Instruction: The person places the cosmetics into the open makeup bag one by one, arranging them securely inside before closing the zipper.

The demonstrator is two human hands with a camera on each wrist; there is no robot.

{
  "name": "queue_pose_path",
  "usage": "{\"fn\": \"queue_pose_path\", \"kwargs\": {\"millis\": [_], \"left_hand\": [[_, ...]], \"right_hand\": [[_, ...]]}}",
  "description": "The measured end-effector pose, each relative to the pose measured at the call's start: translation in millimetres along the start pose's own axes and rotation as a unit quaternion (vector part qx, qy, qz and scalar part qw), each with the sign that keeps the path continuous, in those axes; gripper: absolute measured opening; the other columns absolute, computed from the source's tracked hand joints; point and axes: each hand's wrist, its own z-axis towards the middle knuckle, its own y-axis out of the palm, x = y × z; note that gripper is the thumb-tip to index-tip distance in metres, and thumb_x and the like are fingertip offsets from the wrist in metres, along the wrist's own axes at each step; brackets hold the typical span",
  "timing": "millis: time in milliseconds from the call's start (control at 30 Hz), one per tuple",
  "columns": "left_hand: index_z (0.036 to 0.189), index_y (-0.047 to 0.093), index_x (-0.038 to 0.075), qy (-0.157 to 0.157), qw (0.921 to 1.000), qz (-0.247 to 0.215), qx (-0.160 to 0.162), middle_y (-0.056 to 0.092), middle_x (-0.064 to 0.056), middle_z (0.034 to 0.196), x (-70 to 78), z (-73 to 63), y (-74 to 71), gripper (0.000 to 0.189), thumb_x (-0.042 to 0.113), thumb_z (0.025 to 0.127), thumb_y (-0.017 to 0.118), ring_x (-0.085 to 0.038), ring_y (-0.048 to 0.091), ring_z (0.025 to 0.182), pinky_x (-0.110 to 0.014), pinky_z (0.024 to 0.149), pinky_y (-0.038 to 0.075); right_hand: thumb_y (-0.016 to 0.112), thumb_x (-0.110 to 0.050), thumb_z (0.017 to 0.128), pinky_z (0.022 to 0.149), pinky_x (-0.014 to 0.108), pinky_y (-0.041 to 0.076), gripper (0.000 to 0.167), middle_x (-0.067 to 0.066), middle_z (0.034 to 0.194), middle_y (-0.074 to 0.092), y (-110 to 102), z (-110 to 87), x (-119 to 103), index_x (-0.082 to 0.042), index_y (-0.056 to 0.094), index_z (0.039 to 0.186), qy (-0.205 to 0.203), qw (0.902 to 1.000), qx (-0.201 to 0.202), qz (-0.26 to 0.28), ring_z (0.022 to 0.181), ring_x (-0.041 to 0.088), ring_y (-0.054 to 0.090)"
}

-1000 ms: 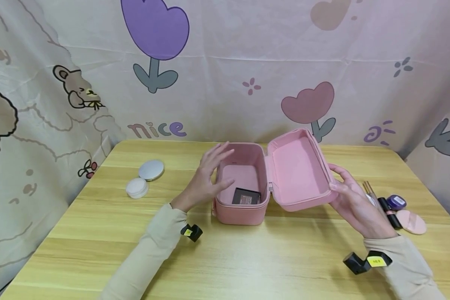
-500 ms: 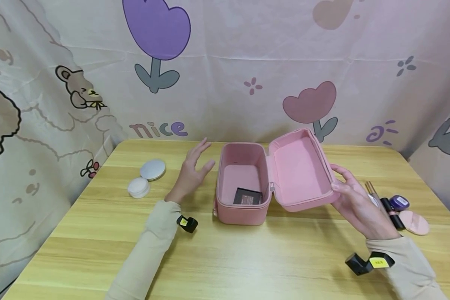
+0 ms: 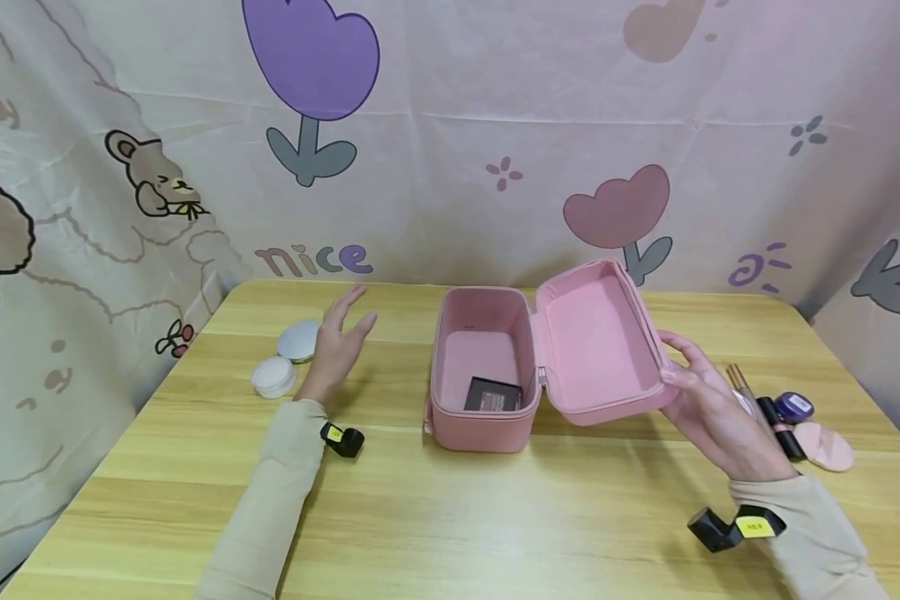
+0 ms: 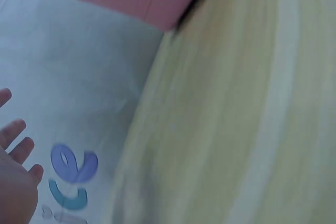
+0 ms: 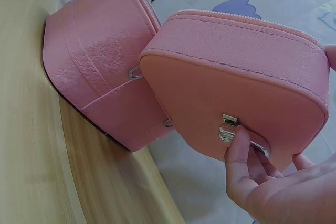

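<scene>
A pink zippered cosmetic case [image 3: 482, 431] stands with its lid [image 3: 602, 337] swung out to the right. Inside it lies a dark rectangular palette [image 3: 495, 395] against the near wall. My right hand [image 3: 712, 408] holds the lid's outer edge; in the right wrist view its fingers curl around the lid beside a metal clasp [image 5: 229, 129]. My left hand [image 3: 335, 354] hovers left of the case, fingers spread and holding nothing. It partly covers a silvery round compact [image 3: 297, 340], beside which sits a white round container [image 3: 273, 377].
At the right of the wooden table [image 3: 450, 525] lie a purple-lidded jar [image 3: 794, 407], a black tube [image 3: 780, 429], a pink powder puff [image 3: 825, 446] and slim sticks [image 3: 742, 385], partly behind the right hand. A patterned curtain [image 3: 450, 200] hangs along the back edge.
My left hand has moved left, from over the case's opening to beside the silvery compact. The right hand and the lid have stayed in place.
</scene>
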Motion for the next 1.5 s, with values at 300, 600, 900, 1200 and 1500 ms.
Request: {"fn": "queue_pose_path", "kwargs": {"millis": [300, 600, 900, 1200, 1500], "left_hand": [[0.149, 0.034, 0.008, -0.054, 0.9976, 0.001, -0.043, 0.019, -0.011, 0.158, -23.8, -6.2, -22.8, 0.06, 0.037, 0.099, 0.048, -0.032, 0.011, 0.144, -0.059, 0.11, 0.014], [0.148, 0.037, 0.006, -0.07, 0.9971, 0.027, -0.013, 0.021, -0.014, 0.157, -32.8, -8.0, -36.1, 0.06, 0.039, 0.099, 0.048, -0.036, 0.011, 0.143, -0.062, 0.109, 0.008], [0.146, 0.039, 0.004, -0.072, 0.9971, 0.026, 0.001, 0.021, -0.014, 0.157, -38.5, -8.3, -42.7, 0.058, 0.036, 0.099, 0.05, -0.036, 0.011, 0.142, -0.062, 0.109, 0.01], [0.146, 0.039, 0.002, -0.095, 0.9947, 0.04, -0.004, 0.019, -0.016, 0.157, -43.7, -8.8, -60.6, 0.063, 0.031, 0.094, 0.061, -0.039, 0.009, 0.142, -0.065, 0.107, 0.01], [0.147, 0.034, -0.001, -0.105, 0.9921, 0.053, -0.044, 0.011, -0.022, 0.158, -46.2, -8.5, -65.3, 0.072, 0.023, 0.088, 0.069, -0.045, 0.005, 0.142, -0.067, 0.106, 0.009]], "right_hand": [[0.035, -0.001, 0.099, 0.094, 0.03, 0.045, 0.047, 0.006, 0.138, 0.045, 1.3, 0.6, -1.8, -0.015, 0.026, 0.143, 0.008, 0.9998, 0.015, -0.006, 0.117, 0.017, 0.054], [0.035, -0.001, 0.099, 0.094, 0.028, 0.045, 0.046, 0.005, 0.134, 0.049, 2.5, -0.1, -1.3, -0.015, 0.027, 0.142, 0.001, 0.9998, 0.018, -0.001, 0.115, 0.016, 0.054], [0.032, -0.001, 0.1, 0.094, 0.028, 0.044, 0.045, 0.005, 0.135, 0.05, 3.4, -0.9, -2.0, -0.015, 0.026, 0.142, -0.003, 0.9999, 0.002, -0.01, 0.116, 0.015, 0.054], [0.032, -0.001, 0.1, 0.094, 0.028, 0.044, 0.045, 0.005, 0.134, 0.052, 3.2, -0.2, -1.7, -0.015, 0.026, 0.142, -0.004, 0.9998, -0.004, -0.021, 0.116, 0.016, 0.055], [0.032, -0.002, 0.1, 0.094, 0.028, 0.044, 0.045, 0.004, 0.136, 0.047, 3.1, -1.3, -1.7, -0.016, 0.026, 0.143, -0.001, 0.9997, 0.004, -0.023, 0.116, 0.014, 0.054]]}}
